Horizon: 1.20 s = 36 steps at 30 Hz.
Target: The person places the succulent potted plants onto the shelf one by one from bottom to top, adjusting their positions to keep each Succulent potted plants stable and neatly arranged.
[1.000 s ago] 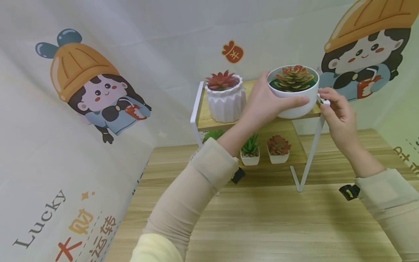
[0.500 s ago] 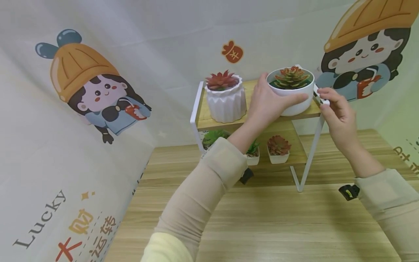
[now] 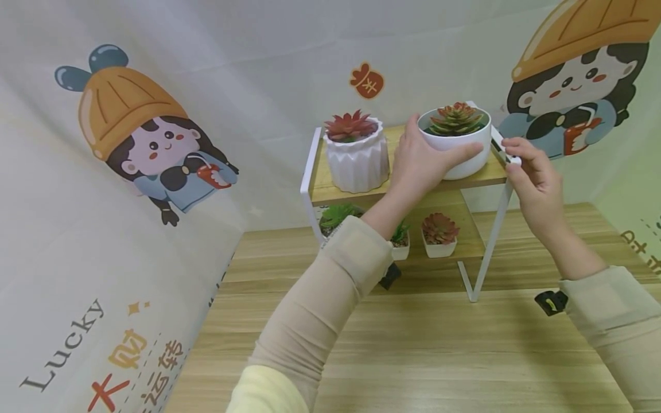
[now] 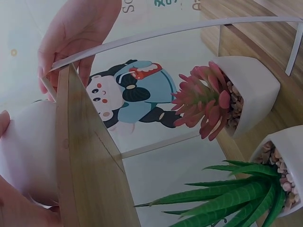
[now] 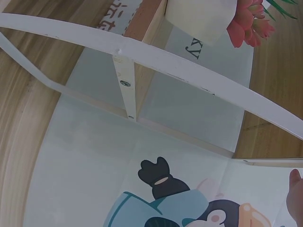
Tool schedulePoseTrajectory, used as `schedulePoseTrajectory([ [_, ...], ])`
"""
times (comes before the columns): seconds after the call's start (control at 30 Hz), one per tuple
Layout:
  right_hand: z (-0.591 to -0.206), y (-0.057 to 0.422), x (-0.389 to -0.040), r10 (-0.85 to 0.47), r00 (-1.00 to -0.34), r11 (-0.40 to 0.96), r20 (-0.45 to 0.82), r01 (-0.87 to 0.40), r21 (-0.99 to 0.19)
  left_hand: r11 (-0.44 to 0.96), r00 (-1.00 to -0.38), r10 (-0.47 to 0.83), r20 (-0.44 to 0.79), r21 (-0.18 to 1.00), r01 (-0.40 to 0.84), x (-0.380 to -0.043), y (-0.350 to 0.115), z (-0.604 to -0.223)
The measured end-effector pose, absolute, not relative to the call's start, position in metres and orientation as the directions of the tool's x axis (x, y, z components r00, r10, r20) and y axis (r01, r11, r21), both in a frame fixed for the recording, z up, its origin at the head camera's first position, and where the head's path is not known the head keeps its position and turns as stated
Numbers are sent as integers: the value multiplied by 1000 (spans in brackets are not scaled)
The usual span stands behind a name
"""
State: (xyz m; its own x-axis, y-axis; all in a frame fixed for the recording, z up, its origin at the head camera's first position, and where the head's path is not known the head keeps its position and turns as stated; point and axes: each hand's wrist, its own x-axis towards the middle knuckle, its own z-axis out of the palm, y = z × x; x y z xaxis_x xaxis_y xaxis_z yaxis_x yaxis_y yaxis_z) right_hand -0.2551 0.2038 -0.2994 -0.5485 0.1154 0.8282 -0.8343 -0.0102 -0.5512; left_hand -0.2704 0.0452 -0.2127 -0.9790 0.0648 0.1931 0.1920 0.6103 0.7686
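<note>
A white round pot (image 3: 469, 167) with a red-tipped green succulent (image 3: 457, 119) stands at the right of the two-tier rack's wooden top shelf (image 3: 393, 137). My left hand (image 3: 420, 163) grips it from the left, thumb across the front. At the rack's right end, my right hand (image 3: 539, 189) pinches the front corner of the white metal frame (image 3: 497, 140), thumb and fingers on opposite sides. The left wrist view shows the right hand (image 4: 83, 30) at that corner and the round pot (image 4: 31, 151) beside the board. Only a fingertip (image 5: 295, 196) enters the right wrist view's edge.
A ribbed white pot (image 3: 357, 166) with a red succulent stands at the top shelf's left. Below are a red succulent pot (image 3: 439, 250), a spiky green plant (image 4: 236, 196) and a leafy green plant (image 3: 338, 215). Black clips (image 3: 550, 303) lie near the wooden tabletop's (image 3: 439, 355) rack.
My left hand has shifted the round pot leftward and slightly back, away from the right rail, exposing more of that rail. The right hand has stayed at the frame corner.
</note>
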Motion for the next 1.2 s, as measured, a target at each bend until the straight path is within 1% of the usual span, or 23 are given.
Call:
schedulePoseTrajectory([
  [0.4, -296, 202, -251, 114, -549, 17, 828, -832, -554, 586, -976, 79, 203, 783, 210, -270, 44, -216],
  [0.6, -296, 201, -252, 116, -546, -6, 830, -836, -549, 554, -960, 108, 258, 786, 274, -265, 40, -219],
  [0.73, -295, 200, -251, 123, -553, 15, 824, -829, -558, 523, -935, 140, 327, 777, 350, -258, 33, -225],
  [0.8, -294, 199, -249, 123, -556, 39, 822, -825, -564, 538, -924, 160, 347, 754, 377, -253, 28, -229],
  [0.97, -293, 197, -247, 115, -554, 101, 825, -819, -564, 598, -915, 215, 342, 695, 400, -230, 7, -239],
  [1.03, -294, 198, -248, 107, -553, 97, 826, -821, -562, 590, -898, 251, 361, 679, 438, -219, -4, -243],
  [1.13, -297, 202, -252, 89, -565, 58, 820, -819, -570, 564, -842, 311, 440, 628, 537, -201, -20, -250],
  [1.2, -300, 206, -254, 71, -585, 39, 808, -808, -588, 551, -804, 336, 490, 591, 590, -191, -32, -255],
])
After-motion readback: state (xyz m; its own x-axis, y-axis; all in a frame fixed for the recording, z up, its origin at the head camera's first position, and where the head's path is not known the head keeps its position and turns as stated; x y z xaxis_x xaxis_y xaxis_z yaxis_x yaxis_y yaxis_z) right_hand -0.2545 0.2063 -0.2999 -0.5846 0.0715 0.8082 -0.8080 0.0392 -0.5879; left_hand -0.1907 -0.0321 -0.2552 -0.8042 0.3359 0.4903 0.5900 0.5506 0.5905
